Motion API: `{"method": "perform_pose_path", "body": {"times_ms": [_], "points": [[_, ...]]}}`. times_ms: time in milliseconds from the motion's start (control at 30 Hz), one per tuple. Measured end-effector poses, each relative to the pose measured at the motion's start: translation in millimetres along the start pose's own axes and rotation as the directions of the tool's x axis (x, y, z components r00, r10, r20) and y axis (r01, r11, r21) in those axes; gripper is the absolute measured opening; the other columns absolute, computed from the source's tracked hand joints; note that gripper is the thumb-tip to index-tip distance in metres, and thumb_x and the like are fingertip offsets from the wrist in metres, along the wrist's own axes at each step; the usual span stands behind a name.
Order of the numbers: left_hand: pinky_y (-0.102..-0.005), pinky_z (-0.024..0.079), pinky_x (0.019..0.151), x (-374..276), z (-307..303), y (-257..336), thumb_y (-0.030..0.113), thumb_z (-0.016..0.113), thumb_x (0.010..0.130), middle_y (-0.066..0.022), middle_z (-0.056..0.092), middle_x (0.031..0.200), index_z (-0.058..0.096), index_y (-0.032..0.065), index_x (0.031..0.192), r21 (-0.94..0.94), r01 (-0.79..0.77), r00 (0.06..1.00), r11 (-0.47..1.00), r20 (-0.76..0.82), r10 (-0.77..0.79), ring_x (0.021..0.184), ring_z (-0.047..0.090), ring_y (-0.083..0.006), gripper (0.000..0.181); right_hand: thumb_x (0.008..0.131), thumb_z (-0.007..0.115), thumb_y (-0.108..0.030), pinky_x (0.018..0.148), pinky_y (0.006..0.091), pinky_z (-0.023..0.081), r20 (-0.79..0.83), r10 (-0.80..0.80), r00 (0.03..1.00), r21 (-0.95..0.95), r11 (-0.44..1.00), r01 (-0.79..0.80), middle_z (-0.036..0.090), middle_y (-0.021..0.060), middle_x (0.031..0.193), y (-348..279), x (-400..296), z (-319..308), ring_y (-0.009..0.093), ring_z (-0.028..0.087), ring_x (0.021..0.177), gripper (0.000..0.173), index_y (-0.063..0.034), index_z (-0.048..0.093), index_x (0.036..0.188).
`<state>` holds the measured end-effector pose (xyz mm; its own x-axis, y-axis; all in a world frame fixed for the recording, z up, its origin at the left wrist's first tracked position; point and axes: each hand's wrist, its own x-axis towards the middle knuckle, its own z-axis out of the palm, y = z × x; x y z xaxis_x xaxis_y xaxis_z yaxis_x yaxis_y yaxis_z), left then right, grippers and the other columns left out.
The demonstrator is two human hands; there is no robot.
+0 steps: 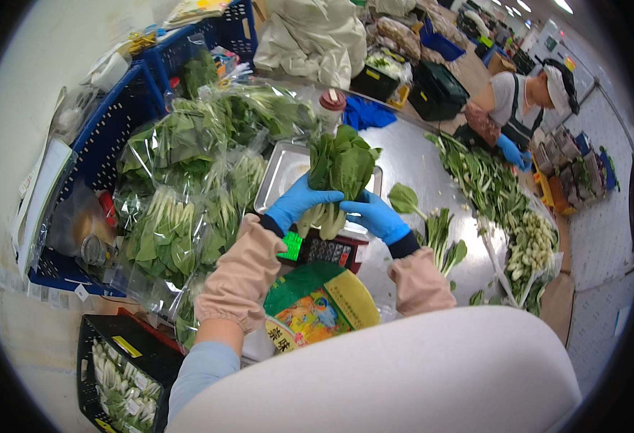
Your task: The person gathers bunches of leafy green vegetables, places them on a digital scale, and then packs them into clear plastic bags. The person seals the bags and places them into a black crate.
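Between my blue-gloved hands stands a bunch of leafy greens (344, 165), leaves up and pale stems down. My left hand (301, 203) grips it from the left, around the stems. The fingers of my right hand (377, 215) press on its right side near the stem base. Under the bunch lies a metal tray (282, 168) on a digital scale with a lit green display (291, 246) and a keypad (325, 253). Loose leafy stalks (437, 238) lie to the right of my right hand.
Bagged greens (171, 233) are heaped at left, beside blue plastic crates (95, 140). A lidded cup (331, 105) and blue cloth (368, 112) stand behind the tray. A pile of greens (479, 178) covers the steel table's right side, near a co-worker (517, 103). A round printed lid (322, 308) lies close before me.
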<state>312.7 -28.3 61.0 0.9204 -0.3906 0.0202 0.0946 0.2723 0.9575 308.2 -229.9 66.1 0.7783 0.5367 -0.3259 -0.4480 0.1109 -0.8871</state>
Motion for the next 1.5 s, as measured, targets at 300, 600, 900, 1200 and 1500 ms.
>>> {"method": "perform_pose_path", "body": {"times_ms": [300,600,900,1200,1500], "points": [[-0.0338,0.039,0.097,-79,77,-41,0.009,0.076,0.062,-0.0109,0.049,0.127,0.038,0.0049,0.131,0.576,0.244,0.536,0.781,0.591,-0.603,0.113,0.048,-0.0209,0.079,0.089,0.055,-0.011,0.093,0.0338,0.045,-0.210,0.158,0.965,0.740,0.670,0.051,0.052,0.0107,0.117,137,-181,119,0.020,0.052,0.107,0.035,-0.0066,0.046,0.122],[-0.0630,0.017,0.099,-142,120,-127,0.026,0.070,0.060,-0.0204,0.034,0.136,0.024,0.0128,0.139,0.899,-0.423,0.820,-0.115,0.326,-0.470,0.125,0.033,-0.0384,0.093,0.091,0.048,-0.038,0.074,0.0284,0.053,0.288,0.412,0.864,0.093,0.886,-0.454,0.064,0.0118,0.097,194,-182,115,0.018,0.064,0.083,0.044,0.0014,0.058,0.107],[-0.0399,0.040,0.093,-315,64,-159,0.020,0.064,0.078,-0.0235,0.034,0.134,0.014,-0.0051,0.138,0.362,0.449,0.710,0.817,-0.699,-0.081,0.118,0.043,-0.0327,0.082,0.079,0.055,-0.053,0.080,0.0358,0.047,-0.452,-0.208,0.868,-0.668,0.723,-0.175,0.059,0.0235,0.104,170,-147,-45,0.029,0.060,0.094,0.065,0.0045,0.056,0.111],[-0.0260,0.048,0.069,-299,101,-168,0.019,0.052,0.087,-0.0080,0.053,0.108,0.040,0.0036,0.127,-0.324,0.365,0.737,0.873,-0.472,-0.484,0.085,0.056,-0.0150,0.044,0.068,0.058,-0.069,0.077,0.0372,0.047,-0.099,0.201,0.975,-0.758,0.620,-0.205,0.063,0.0249,0.087,167,-140,24,0.037,0.062,0.083,0.089,0.0048,0.052,0.118],[-0.0335,0.049,0.075,-279,158,-136,0.030,0.057,0.088,-0.0111,0.048,0.111,0.034,0.0058,0.125,-0.250,0.288,0.823,0.924,-0.428,-0.372,0.094,0.055,-0.0198,0.050,0.066,0.069,-0.018,0.086,0.0405,0.043,-0.017,-0.335,0.942,-0.765,0.611,0.203,0.053,0.0279,0.101,171,-227,53,0.039,0.054,0.095,0.088,-0.0110,0.024,0.141]]}}
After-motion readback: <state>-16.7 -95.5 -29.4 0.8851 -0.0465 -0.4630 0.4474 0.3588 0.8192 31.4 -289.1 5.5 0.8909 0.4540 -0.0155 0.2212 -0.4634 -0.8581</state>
